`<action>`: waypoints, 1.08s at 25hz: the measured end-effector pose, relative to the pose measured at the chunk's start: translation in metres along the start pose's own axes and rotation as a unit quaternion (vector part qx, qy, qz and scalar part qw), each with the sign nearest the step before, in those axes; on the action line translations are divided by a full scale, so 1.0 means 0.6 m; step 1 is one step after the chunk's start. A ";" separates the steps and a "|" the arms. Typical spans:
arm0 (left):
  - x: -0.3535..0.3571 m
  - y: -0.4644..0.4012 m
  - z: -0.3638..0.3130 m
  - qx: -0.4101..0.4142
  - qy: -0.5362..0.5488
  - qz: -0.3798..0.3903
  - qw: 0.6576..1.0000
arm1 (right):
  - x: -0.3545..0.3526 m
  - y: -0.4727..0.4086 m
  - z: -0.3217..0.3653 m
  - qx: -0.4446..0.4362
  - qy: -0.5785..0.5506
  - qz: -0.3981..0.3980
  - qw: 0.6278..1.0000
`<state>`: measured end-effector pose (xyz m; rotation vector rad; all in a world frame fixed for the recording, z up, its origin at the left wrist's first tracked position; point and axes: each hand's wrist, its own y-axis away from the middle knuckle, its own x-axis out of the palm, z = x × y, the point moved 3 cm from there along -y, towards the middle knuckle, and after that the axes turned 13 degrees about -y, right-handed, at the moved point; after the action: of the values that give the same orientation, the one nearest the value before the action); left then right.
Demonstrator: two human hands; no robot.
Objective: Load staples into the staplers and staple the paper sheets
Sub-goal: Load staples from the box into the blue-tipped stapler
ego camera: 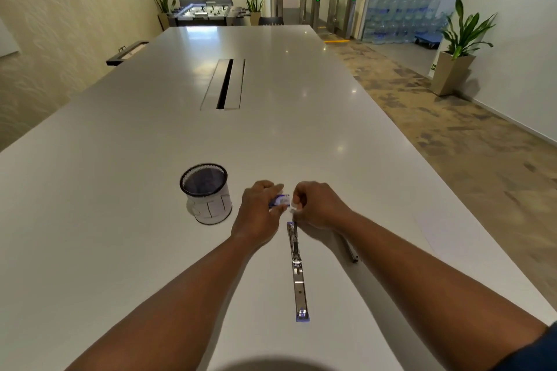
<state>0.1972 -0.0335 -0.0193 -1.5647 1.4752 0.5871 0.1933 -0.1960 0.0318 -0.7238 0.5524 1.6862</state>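
we see both our bare forearms reaching out over a long white table (126,135); the left hand (259,210) has its fingers curled round a small white and purple staple box (281,200), gripping it by its left end; the right hand (317,205) meets it from 3 o'clock, its fingertips (297,200) pinched on the box's right end, where something small and white shows, too blurred for us to say whether it is a flap or a strip of staples; the 2 hands are almost touching, held over the table surface; whether the box rests on it we cannot tell.

just below the hands, toward 6 o'clock, a stapler (297,268) lies swung fully open, flat in 1 long metal line on the table, running from 12 to 6 o'clock, with a purple tip at each end; its far tip sits right under the right hand; a second slim metal piece (351,251) pokes out from under the right forearm at about 4 o'clock of the hands, mostly hidden.

at 9 o'clock of the hands, near but apart, stands a black mesh cup (207,193), upright; a pale sheet of paper (428,229) lies faintly visible toward 3 o'clock, near the table's right edge; farther along at 12 o'clock a cable slot (225,84) is set into the tabletop; a dark blue sleeve (539,349) shows at the right arm's lower edge.
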 end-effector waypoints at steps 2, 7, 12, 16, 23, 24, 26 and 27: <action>-0.007 0.008 -0.004 -0.014 0.014 -0.014 1.000 | 0.002 0.010 0.002 -0.013 -0.006 -0.024 1.000; -0.034 0.031 -0.024 -0.060 0.179 -0.027 0.982 | -0.017 0.038 0.007 -0.021 -0.119 -0.074 0.990; -0.049 0.078 -0.069 -0.090 0.341 0.037 0.935 | -0.013 0.073 0.004 0.014 -0.244 -0.071 0.967; -0.072 0.091 -0.093 -0.098 0.404 0.036 0.909 | -0.016 0.099 0.016 0.026 -0.332 -0.078 0.940; -0.089 0.086 -0.067 -0.067 0.206 0.059 0.975 | 0.043 0.175 0.007 0.005 -0.190 -0.095 0.977; -0.087 0.085 -0.063 -0.065 0.179 0.064 0.980 | 0.052 0.183 0.003 -0.001 -0.176 -0.088 0.980; -0.081 0.085 -0.056 -0.073 0.151 0.067 0.984 | 0.066 0.192 -0.006 -0.016 -0.145 -0.089 0.985; -0.078 0.086 -0.055 -0.076 0.144 0.068 0.984 | 0.069 0.194 -0.009 -0.028 -0.131 -0.093 0.987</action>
<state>0.1321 -0.0309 0.0216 -1.7323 1.8010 0.5821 0.0747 -0.1978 -0.0035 -0.5638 0.2463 1.5936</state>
